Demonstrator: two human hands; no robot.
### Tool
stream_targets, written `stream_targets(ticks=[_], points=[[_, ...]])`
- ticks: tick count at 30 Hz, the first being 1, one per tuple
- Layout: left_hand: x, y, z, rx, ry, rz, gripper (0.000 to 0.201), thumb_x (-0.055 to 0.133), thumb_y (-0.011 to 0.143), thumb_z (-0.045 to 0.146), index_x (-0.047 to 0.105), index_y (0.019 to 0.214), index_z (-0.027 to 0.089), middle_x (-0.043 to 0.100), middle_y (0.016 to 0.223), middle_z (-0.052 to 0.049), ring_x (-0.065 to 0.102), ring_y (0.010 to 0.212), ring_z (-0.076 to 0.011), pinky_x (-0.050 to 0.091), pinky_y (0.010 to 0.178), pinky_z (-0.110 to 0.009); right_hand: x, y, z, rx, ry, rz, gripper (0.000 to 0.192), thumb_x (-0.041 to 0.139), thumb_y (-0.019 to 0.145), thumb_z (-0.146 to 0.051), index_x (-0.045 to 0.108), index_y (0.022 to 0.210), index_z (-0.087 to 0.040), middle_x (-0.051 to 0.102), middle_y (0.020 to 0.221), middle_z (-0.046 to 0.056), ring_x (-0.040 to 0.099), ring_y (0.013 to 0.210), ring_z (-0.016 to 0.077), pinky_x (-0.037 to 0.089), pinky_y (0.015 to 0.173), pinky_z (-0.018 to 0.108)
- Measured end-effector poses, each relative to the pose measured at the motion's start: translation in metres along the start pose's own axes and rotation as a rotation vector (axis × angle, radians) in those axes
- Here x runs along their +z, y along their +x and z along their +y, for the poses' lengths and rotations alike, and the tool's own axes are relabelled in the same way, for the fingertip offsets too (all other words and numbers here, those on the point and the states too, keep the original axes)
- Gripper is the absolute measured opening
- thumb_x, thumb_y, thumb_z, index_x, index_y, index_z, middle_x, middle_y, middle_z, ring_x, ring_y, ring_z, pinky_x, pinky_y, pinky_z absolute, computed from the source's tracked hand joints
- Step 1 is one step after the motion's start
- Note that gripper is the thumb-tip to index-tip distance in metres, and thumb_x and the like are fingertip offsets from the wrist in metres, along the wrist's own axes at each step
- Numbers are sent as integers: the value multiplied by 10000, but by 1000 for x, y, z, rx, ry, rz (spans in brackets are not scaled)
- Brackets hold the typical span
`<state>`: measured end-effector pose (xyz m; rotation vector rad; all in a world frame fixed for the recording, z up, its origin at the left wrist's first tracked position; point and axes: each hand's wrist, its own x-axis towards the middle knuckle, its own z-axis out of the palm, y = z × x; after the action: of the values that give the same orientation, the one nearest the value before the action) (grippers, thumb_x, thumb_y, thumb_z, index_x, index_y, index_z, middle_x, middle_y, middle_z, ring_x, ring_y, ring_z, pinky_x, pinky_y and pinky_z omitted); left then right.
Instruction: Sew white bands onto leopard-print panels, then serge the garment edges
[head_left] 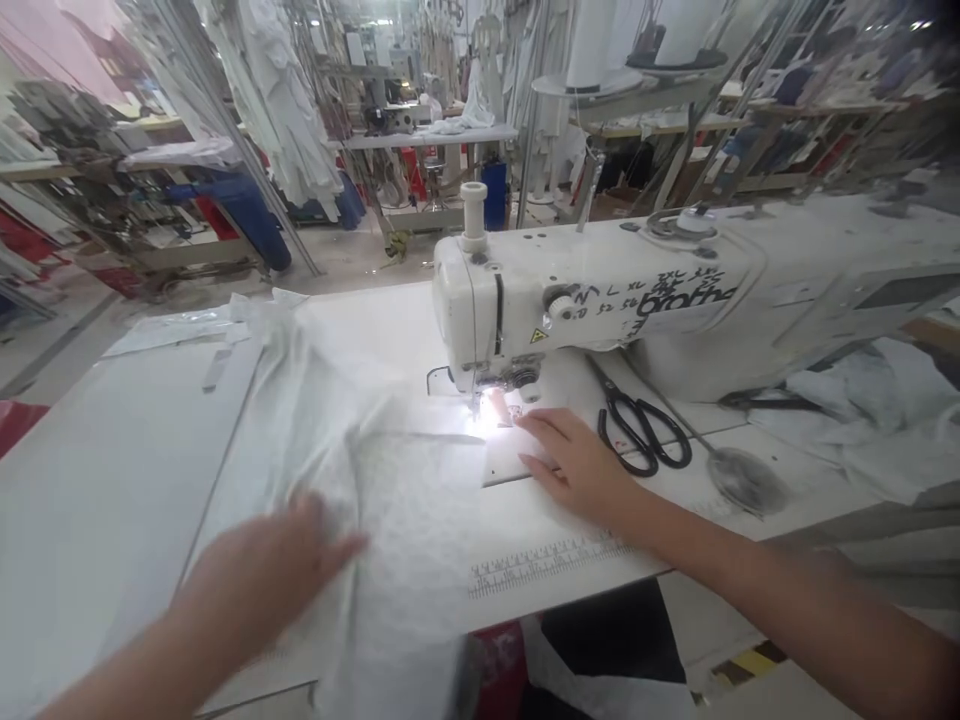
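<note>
Feeding white fabric (390, 500) under the needle (475, 402): right hand (574, 462) lay flat, open, fingers just beside it; left hand (262, 570) was blurred, spread on the cloth near the counter's front edge. Risk: fingertips drifting into the needle. Scissors (643, 432) sat just right of the right hand.

Left of the white sewing machine (600, 300) the white surface (97, 480) lies open; right of it, black-handled scissors (641, 430) and a grey metal spoon-shaped tool (739, 475) block passage.

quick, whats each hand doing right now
Left hand: open, flat on the white fabric, blurred.
Right hand: open, fingers flat on the small white piece by the needle.
</note>
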<state>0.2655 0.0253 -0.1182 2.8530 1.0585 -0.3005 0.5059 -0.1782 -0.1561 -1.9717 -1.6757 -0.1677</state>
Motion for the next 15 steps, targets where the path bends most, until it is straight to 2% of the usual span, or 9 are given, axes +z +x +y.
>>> stream_targets(ticks=[2, 3, 5, 7, 9, 11, 13, 15], points=[[9, -31, -1, -19, 133, -145, 517, 312, 786, 632, 524, 719, 165, 546, 495, -81, 598, 558, -331, 397, 514, -390, 2, -4, -8, -48, 14, -40, 382, 437, 877, -248, 426, 1243, -141, 514, 1181, 147, 451, 1116, 270, 435, 915, 459], [10, -39, 1, -34, 181, -177, 525, 278, 794, 643, 508, 691, 182, 545, 490, -69, 598, 545, -317, 391, 504, -377, 4, -5, -12, -79, 11, -69, 405, 439, 879, -269, 414, 1259, -129, 493, 1217, 153, 429, 1149, 273, 422, 935, 461], [5, -44, 12, -52, 193, -127, 523, 260, 803, 646, 490, 669, 196, 549, 511, -54, 596, 542, -296, 388, 497, -364, 9, -6, -18, -137, -13, -132, 454, 450, 880, -306, 396, 1281, -99, 446, 1286, 164, 382, 1203, 277, 388, 975, 461], [-2, -34, 30, 57, 95, -8, 469, 266, 842, 580, 502, 719, 194, 576, 605, -49, 598, 574, -254, 409, 517, -348, 14, -7, -21, -171, -43, -187, 492, 463, 878, -329, 386, 1294, -77, 423, 1317, 165, 354, 1228, 276, 360, 1001, 454], [-6, -14, 52, 288, -106, 83, 381, 267, 891, 463, 524, 818, 192, 606, 795, -56, 604, 671, -201, 450, 570, -317, 16, -8, -22, -181, -64, -220, 503, 462, 881, -345, 389, 1295, -68, 428, 1318, 163, 354, 1228, 273, 345, 1010, 447], [-1, 9, 73, 505, -273, 158, 291, 292, 911, 353, 530, 965, 195, 581, 1029, -66, 591, 869, -182, 486, 703, -307, 15, -9, -21, -187, -67, -229, 495, 457, 885, -357, 407, 1281, -65, 446, 1304, 158, 368, 1215, 271, 338, 1012, 438], [9, 31, 88, 602, -304, 237, 262, 364, 896, 290, 498, 1100, 198, 518, 1190, -71, 503, 1083, -204, 469, 846, -343, 12, -8, -18, -192, -57, -214, 434, 450, 889, -339, 459, 1231, -71, 495, 1247, 147, 412, 1167, 261, 353, 991, 420], [20, 48, 94, 639, -265, 281, 313, 425, 874, 270, 467, 1175, 195, 478, 1266, -70, 402, 1202, -225, 431, 933, -388, 9, -3, -12, -182, -56, -178, 342, 444, 889, -297, 520, 1146, -84, 560, 1131, 133, 475, 1071, 251, 392, 934, 410]])
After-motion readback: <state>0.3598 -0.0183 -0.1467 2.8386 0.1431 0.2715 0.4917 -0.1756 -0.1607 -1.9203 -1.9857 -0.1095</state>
